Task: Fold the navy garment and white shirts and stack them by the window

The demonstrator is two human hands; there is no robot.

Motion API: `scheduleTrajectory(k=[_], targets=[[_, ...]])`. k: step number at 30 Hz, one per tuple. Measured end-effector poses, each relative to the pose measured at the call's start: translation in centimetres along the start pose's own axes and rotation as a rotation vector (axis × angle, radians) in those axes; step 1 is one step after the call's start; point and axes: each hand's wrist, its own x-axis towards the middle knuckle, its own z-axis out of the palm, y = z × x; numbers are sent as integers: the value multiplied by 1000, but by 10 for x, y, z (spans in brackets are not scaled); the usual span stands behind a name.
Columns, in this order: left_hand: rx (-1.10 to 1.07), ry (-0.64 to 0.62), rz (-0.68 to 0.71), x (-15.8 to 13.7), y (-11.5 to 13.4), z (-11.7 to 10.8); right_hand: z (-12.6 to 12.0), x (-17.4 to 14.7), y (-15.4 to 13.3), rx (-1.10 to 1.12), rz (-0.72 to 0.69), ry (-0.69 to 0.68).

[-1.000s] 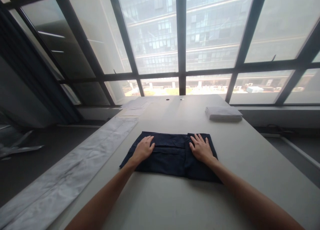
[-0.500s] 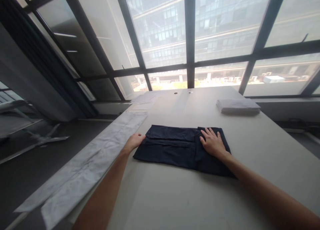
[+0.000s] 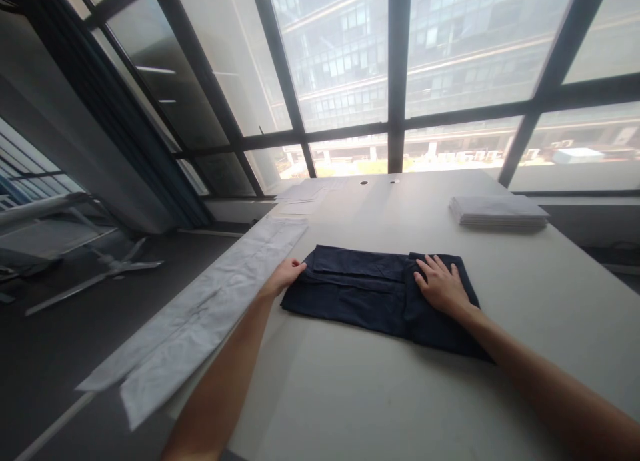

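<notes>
A folded dark navy garment point(image 3: 360, 287) lies flat on the white table point(image 3: 345, 387); its exact kind is hard to make out. At its left end my left hand point(image 3: 285, 276) pinches the edge of the cloth between thumb and fingers. My right hand point(image 3: 443, 286) rests flat on the right part of the garment, palm down with the fingers spread. The cloth is doubled over in layers, with a raised fold running along its middle.
White trousers point(image 3: 200, 307) lie along the table's left edge, their ends hanging over it. Paper sheets point(image 3: 303, 194) sit at the far left. A stack of folded white cloth point(image 3: 500, 212) stands at the back right. Windows rise behind the table.
The whole view has shifted a little, so things appear further right. My left hand has drawn the garment's left edge slightly upward; my right hand stays on the cloth.
</notes>
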Motion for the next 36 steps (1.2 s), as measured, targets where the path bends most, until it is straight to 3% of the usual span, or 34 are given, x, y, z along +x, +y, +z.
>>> scheduleTrajectory(k=[6, 12, 17, 20, 25, 31, 36], targets=[[-123, -102, -92, -9, 10, -11, 1, 1, 1, 8, 5, -1], [-302, -305, -99, -12, 15, -10, 0, 0, 0, 3, 1, 1], [-261, -182, 22, -15, 21, -6, 0, 0, 0, 4, 4, 4], [-230, -116, 0, -15, 22, -7, 0, 0, 0, 3, 0, 5], [-276, -214, -109, -14, 17, -14, 1, 0, 0, 5, 0, 7], [-433, -234, -32, -11, 16, -4, 0, 0, 0, 10, 1, 1], [-334, -196, -17, -8, 17, 2, -1, 1, 0, 8, -2, -3]])
